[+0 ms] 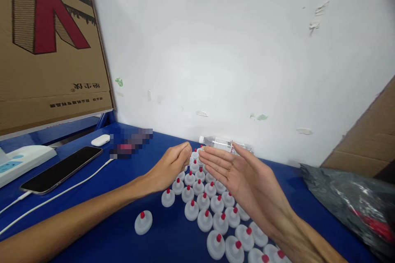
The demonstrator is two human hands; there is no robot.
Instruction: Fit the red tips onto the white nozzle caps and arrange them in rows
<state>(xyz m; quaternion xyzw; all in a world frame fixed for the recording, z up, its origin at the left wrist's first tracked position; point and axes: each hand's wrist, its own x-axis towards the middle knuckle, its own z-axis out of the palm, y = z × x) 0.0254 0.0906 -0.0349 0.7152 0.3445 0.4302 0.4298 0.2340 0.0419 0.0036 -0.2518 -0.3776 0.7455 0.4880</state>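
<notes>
My left hand (174, 164) is closed, its thumb pressed against curled fingers. What it holds, if anything, is hidden. Facing it, my right hand (243, 172) is open and flat, fingers stretched toward the left, palm showing. Below and between both hands lie many round white plastic caps (205, 220) with red tips, packed close together on the blue table (123, 197). One white cap (143, 222) lies apart from the group, to the left. My hands cover some of the caps at the back.
A clear plastic bottle (219, 144) lies against the white wall. At left are a phone (63, 168), a white earbud case (100, 140), a white power strip (26, 160) and cables. A cardboard box (46, 70) stands behind them. A grey plastic bag (336, 193) lies at right.
</notes>
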